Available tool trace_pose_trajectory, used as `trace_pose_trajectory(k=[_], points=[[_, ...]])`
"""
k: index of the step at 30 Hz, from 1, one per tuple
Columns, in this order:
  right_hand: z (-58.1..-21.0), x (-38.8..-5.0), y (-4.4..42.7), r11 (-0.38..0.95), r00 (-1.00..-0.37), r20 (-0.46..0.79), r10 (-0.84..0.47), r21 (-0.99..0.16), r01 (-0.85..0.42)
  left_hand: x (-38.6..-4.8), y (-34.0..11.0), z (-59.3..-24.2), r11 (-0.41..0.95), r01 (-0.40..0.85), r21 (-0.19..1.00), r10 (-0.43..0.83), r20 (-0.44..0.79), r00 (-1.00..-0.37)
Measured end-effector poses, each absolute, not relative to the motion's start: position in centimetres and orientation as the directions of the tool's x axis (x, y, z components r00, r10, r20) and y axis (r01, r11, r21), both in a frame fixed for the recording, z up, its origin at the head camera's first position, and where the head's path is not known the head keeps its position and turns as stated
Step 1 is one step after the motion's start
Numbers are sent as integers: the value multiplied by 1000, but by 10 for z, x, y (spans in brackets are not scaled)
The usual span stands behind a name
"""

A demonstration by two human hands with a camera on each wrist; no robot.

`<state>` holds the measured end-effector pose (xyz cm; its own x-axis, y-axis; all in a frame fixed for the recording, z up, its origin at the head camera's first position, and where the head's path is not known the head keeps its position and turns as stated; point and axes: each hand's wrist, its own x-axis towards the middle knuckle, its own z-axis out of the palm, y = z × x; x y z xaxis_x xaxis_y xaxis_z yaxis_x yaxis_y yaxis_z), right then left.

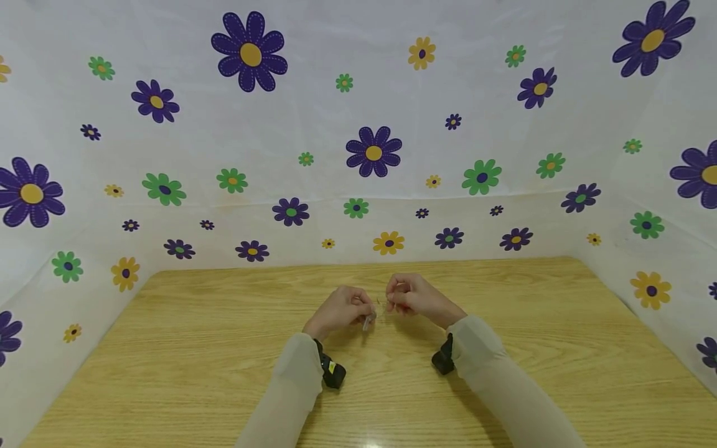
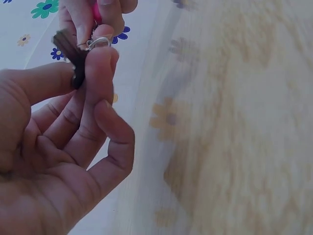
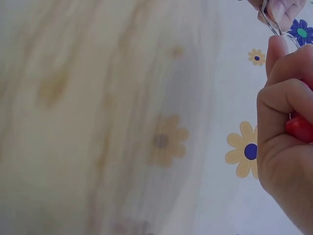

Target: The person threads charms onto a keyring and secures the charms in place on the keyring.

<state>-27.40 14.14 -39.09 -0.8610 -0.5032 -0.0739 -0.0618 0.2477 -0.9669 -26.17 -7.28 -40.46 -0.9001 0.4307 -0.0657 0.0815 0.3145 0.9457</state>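
My left hand pinches a key between thumb and index finger; the blade looks dark in the left wrist view and pale in the head view. By that index fingertip is a thin metal key ring, also seen between the hands in the right wrist view. Just to the right, my right hand holds the ring's other side with its fingertips. A red piece sits within its curled fingers, mostly hidden. Both hands are close together over the wooden table. How key and ring join is too small to tell.
The wooden table spreads around both hands. White cloth with printed flowers stands behind it and along both sides. A black wrist camera is strapped to the left wrist, another to the right.
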Motion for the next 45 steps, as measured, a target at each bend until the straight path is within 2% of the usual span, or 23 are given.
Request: trace_pose_trajectory(k=[8,19,36,45], points=[[-393,-275,141,201,-858,-53,-512,-978,-59,-263,-74,-405,331,94,939,411,-54,-910],[-392,-275,139,196,-843,-83,-532,-980,-27,-263,-80,-406,265,98,959,477,-42,-878],[-392,-277,141,148,-784,-106,-612,-989,18,-264,-85,-410,174,27,984,527,-70,-847],[-387,-274,136,167,-765,-99,-637,-986,-12,-264,-80,-408,120,36,992,574,-40,-818]])
